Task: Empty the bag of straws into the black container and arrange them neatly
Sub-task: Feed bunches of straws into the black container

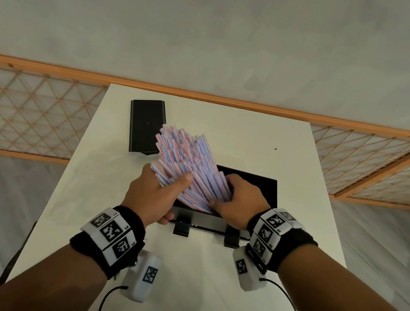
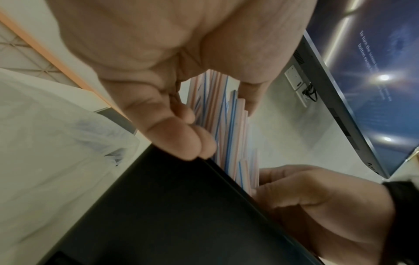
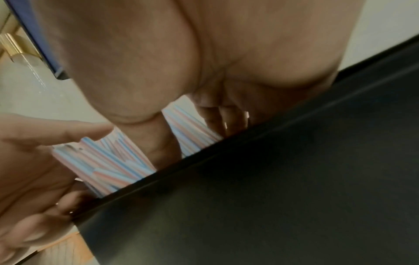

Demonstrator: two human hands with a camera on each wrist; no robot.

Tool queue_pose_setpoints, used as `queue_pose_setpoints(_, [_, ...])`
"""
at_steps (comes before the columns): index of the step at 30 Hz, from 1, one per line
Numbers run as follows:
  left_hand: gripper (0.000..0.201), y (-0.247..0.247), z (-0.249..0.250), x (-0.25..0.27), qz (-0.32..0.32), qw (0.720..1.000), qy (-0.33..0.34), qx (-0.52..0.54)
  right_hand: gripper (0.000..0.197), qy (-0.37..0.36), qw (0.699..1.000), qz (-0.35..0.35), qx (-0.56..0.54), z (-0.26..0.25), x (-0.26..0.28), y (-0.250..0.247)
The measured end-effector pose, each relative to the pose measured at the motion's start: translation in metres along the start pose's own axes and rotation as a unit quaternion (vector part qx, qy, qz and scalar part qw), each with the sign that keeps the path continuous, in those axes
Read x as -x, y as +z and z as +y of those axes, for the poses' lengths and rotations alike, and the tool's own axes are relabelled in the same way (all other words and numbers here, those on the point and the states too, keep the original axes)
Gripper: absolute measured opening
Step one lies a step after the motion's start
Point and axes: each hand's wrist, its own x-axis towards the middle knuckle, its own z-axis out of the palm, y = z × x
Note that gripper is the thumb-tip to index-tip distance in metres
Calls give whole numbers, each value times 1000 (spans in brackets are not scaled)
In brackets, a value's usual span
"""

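A thick bundle of red, white and blue striped straws (image 1: 186, 163) leans up and to the left out of the open black container (image 1: 260, 190) in the middle of the white table. My left hand (image 1: 162, 191) grips the bundle's left side, thumb across the top. My right hand (image 1: 234, 201) holds the lower right part of the bundle inside the container. In the left wrist view the straws (image 2: 226, 129) stand between my fingers above the container wall (image 2: 181, 206). The right wrist view shows the straws (image 3: 108, 161) behind the container's rim (image 3: 249, 152). The straws' lower ends are hidden.
A flat black lid (image 1: 145, 128) lies on the table (image 1: 204, 278) behind and left of the container. A crumpled clear plastic bag (image 2: 56, 134) lies left of the container. An orange lattice fence (image 1: 28, 110) runs behind the table. A monitor (image 2: 374, 89) hangs on the wall.
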Motion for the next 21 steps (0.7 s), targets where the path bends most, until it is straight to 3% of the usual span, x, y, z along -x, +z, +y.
queue_pose_setpoints(3, [51,0,-1,1,-4,1000,6,-6,48,67,997,-30,13,-2,-4,-2])
queue_pose_setpoints(6, [49,2,-2,1,-5,1000,9,-4,45,33,997,-68,25,-10,-7,1])
queue_pose_setpoints(11, [50,1,-4,-1,-2,1000,2,6,48,-77,997,12,27,-28,-2,0])
queue_pose_setpoints(14, [47,-1,-6,-2,0,1000,8,4,31,-131,989,53,42,-33,-1,-8])
queue_pose_setpoints(16, [44,-3,-8,-2,1,1000,13,-1,26,-137,988,63,42,-30,-3,-11])
queue_pose_setpoints(21, [47,-6,-8,1,-13,1000,22,-8,48,-68,990,118,24,-2,4,-14])
